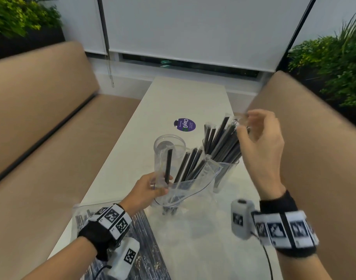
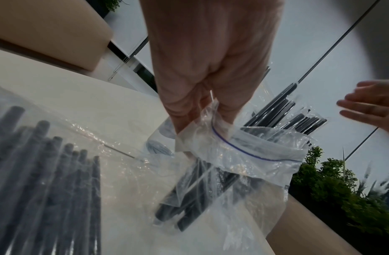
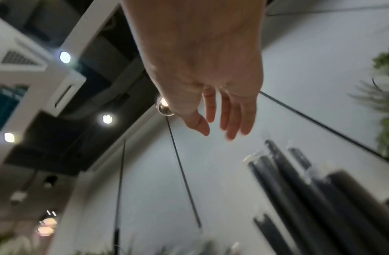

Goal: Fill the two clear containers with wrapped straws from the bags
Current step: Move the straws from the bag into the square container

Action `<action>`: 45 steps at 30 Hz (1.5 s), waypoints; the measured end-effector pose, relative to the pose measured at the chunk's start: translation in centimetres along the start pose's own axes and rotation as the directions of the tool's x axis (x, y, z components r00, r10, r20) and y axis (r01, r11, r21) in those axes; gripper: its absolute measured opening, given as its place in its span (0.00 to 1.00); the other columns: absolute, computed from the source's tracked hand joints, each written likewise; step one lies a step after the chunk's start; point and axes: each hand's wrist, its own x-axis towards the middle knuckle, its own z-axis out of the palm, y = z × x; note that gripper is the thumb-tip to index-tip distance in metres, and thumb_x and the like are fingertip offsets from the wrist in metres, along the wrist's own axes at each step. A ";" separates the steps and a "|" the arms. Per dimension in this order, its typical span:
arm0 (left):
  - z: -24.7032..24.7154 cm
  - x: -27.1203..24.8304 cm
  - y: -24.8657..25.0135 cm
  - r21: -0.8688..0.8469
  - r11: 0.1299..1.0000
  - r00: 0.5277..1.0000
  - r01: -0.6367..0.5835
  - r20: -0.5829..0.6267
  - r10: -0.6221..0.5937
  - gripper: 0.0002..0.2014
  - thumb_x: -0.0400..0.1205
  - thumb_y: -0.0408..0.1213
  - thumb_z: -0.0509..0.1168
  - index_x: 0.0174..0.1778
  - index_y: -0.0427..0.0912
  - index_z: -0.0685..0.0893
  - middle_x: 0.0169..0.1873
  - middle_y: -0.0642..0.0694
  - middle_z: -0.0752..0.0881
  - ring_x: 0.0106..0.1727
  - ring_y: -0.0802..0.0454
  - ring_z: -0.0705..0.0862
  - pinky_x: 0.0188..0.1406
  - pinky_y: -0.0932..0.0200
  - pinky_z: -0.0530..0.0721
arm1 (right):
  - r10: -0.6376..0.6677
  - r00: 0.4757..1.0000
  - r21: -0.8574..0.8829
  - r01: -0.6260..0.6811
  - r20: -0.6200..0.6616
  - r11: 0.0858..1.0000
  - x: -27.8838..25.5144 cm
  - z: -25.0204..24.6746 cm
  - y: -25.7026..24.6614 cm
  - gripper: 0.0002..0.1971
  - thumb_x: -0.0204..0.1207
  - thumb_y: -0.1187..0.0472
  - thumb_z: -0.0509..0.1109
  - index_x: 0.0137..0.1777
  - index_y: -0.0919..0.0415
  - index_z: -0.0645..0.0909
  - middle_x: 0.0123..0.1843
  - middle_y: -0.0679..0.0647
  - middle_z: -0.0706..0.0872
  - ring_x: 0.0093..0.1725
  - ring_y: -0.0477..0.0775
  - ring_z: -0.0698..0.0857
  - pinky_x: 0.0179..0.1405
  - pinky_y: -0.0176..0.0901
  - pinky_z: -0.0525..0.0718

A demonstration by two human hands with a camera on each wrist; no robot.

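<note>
Bag [image 1: 185, 184] rim between left fingers [image 1: 152, 187]

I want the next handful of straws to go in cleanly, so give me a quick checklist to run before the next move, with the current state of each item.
1. Left hand grips the open bag: ok, fingers pinch it at the zip edge.
2. Bag has straws left: ok, several stick out of its mouth.
3. Right hand free to take more: ok, fingers loose beside the straw tops, holding nothing in the right wrist view.
4. Right container has room: cannot tell, it already holds a thick bundle.
5. Left container ready: ok, upright and apparently empty.
6. Spare bag within reach: ok, under the left forearm.
</note>
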 end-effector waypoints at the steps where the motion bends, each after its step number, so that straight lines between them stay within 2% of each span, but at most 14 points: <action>1: 0.0 0.0 0.0 0.003 1.000 1.000 -0.002 -0.006 0.002 0.18 0.76 0.23 0.73 0.56 0.49 0.86 0.55 0.50 0.90 0.61 0.50 0.87 0.53 0.63 0.84 | 0.028 0.998 0.080 -0.033 0.064 0.996 -1.5 -0.1 -0.3 0.11 0.79 0.68 0.70 0.60 0.63 0.79 0.51 0.52 0.86 0.45 0.43 0.86 0.44 0.19 0.77; 5: 0.2 -0.1 -0.1 0.027 1.000 0.999 -0.003 -0.035 0.004 0.20 0.76 0.21 0.72 0.57 0.49 0.86 0.57 0.46 0.90 0.61 0.47 0.87 0.59 0.55 0.85 | 0.290 0.837 0.083 -0.367 0.463 0.926 -7.3 1.9 1.2 0.11 0.80 0.60 0.71 0.61 0.58 0.80 0.48 0.52 0.90 0.46 0.45 0.91 0.46 0.34 0.88; 8: 0.6 -0.4 0.0 0.023 1.000 0.999 0.009 -0.032 -0.008 0.21 0.77 0.20 0.70 0.58 0.50 0.86 0.56 0.45 0.90 0.61 0.46 0.87 0.64 0.48 0.84 | 0.424 0.767 0.010 -0.488 0.481 0.873 -9.0 3.7 2.6 0.28 0.76 0.53 0.75 0.74 0.59 0.74 0.51 0.49 0.87 0.49 0.40 0.86 0.50 0.34 0.85; 12: 0.9 -0.7 0.3 0.032 0.999 1.000 -0.017 0.011 0.016 0.20 0.78 0.19 0.69 0.57 0.49 0.86 0.53 0.48 0.91 0.59 0.52 0.87 0.60 0.56 0.84 | 0.400 0.759 -0.001 -0.466 0.514 0.885 -8.3 5.2 3.1 0.34 0.71 0.45 0.78 0.75 0.52 0.73 0.60 0.52 0.81 0.51 0.41 0.81 0.43 0.30 0.78; 16: 1.3 -1.0 0.8 0.076 0.997 0.999 0.007 0.048 -0.011 0.13 0.80 0.20 0.66 0.54 0.41 0.86 0.42 0.57 0.91 0.46 0.67 0.89 0.43 0.72 0.82 | 0.271 0.744 -0.017 -0.330 0.611 0.944 -7.8 6.5 2.9 0.32 0.66 0.40 0.79 0.69 0.46 0.77 0.67 0.51 0.75 0.60 0.44 0.75 0.57 0.34 0.77; 18: 1.7 -1.2 1.2 0.108 0.994 0.996 -0.004 0.086 -0.005 0.08 0.82 0.20 0.64 0.53 0.33 0.83 0.33 0.60 0.90 0.38 0.68 0.88 0.34 0.71 0.83 | 0.215 0.754 -0.028 -0.253 0.620 0.967 -8.0 7.2 2.3 0.32 0.65 0.38 0.79 0.66 0.50 0.76 0.63 0.52 0.76 0.63 0.50 0.73 0.62 0.44 0.76; 22: 2.1 -1.0 1.4 0.112 0.994 0.993 -0.002 0.120 -0.012 0.12 0.81 0.24 0.67 0.45 0.48 0.86 0.38 0.53 0.90 0.43 0.58 0.89 0.43 0.51 0.86 | 0.211 0.798 0.052 -0.290 0.565 0.956 -8.8 8.8 1.4 0.24 0.66 0.41 0.77 0.52 0.58 0.78 0.46 0.55 0.84 0.47 0.57 0.82 0.48 0.56 0.84; 25: 2.1 -1.1 1.6 0.079 0.997 0.992 -0.019 0.127 0.009 0.01 0.81 0.25 0.68 0.46 0.30 0.84 0.39 0.42 0.87 0.44 0.52 0.86 0.49 0.53 0.83 | 0.222 0.812 0.189 -0.374 0.540 0.908 -9.4 8.9 1.5 0.15 0.73 0.50 0.78 0.38 0.53 0.74 0.32 0.48 0.78 0.33 0.46 0.77 0.36 0.43 0.80; 27: 2.0 -1.3 1.7 0.038 0.999 0.993 -0.029 0.117 0.024 0.05 0.80 0.26 0.69 0.51 0.30 0.86 0.46 0.36 0.90 0.49 0.53 0.88 0.52 0.61 0.84 | 0.233 0.810 0.221 -0.402 0.539 0.888 -9.5 8.5 2.0 0.14 0.75 0.53 0.77 0.35 0.50 0.74 0.30 0.44 0.77 0.30 0.38 0.76 0.33 0.31 0.77; 31: 1.5 -1.1 1.3 0.029 1.000 0.995 0.010 0.099 -0.012 0.08 0.81 0.24 0.68 0.55 0.30 0.85 0.51 0.31 0.90 0.48 0.59 0.87 0.50 0.70 0.82 | 0.357 0.832 0.291 -0.499 0.425 0.816 -7.9 7.7 3.6 0.06 0.78 0.65 0.72 0.45 0.69 0.81 0.37 0.56 0.86 0.36 0.42 0.83 0.47 0.41 0.83; 35: 1.3 -1.0 1.2 0.056 0.997 0.991 0.057 0.116 -0.063 0.07 0.81 0.23 0.67 0.54 0.33 0.85 0.45 0.37 0.91 0.48 0.60 0.86 0.51 0.66 0.79 | 0.377 0.852 0.382 -0.506 0.364 0.773 -5.1 5.9 3.6 0.03 0.81 0.74 0.64 0.52 0.75 0.78 0.36 0.59 0.85 0.30 0.40 0.84 0.37 0.31 0.85; 39: 1.3 -0.9 1.3 0.056 0.994 0.987 0.098 0.122 -0.105 0.08 0.80 0.25 0.69 0.51 0.39 0.86 0.40 0.46 0.92 0.53 0.56 0.86 0.53 0.65 0.77 | 0.273 0.911 0.450 -0.393 0.309 0.802 0.0 2.3 0.7 0.03 0.83 0.72 0.64 0.53 0.67 0.76 0.35 0.55 0.83 0.29 0.43 0.84 0.35 0.35 0.86; 42: 1.5 -1.1 1.2 0.079 0.989 0.984 0.125 0.120 -0.134 0.08 0.79 0.27 0.71 0.52 0.41 0.87 0.41 0.44 0.93 0.57 0.53 0.88 0.52 0.65 0.79 | 0.149 0.977 0.536 -0.210 0.155 0.818 4.3 -1.3 -2.4 0.05 0.83 0.68 0.64 0.56 0.64 0.73 0.38 0.53 0.83 0.38 0.51 0.85 0.46 0.42 0.87; 45: 1.8 -1.5 1.4 0.114 0.979 0.975 0.171 0.124 -0.185 0.13 0.76 0.33 0.73 0.56 0.44 0.85 0.38 0.48 0.92 0.45 0.58 0.89 0.43 0.66 0.80 | 0.070 0.996 0.607 -0.027 -0.048 0.794 6.7 -2.5 -4.0 0.06 0.83 0.67 0.65 0.55 0.60 0.70 0.42 0.53 0.82 0.42 0.53 0.84 0.49 0.44 0.88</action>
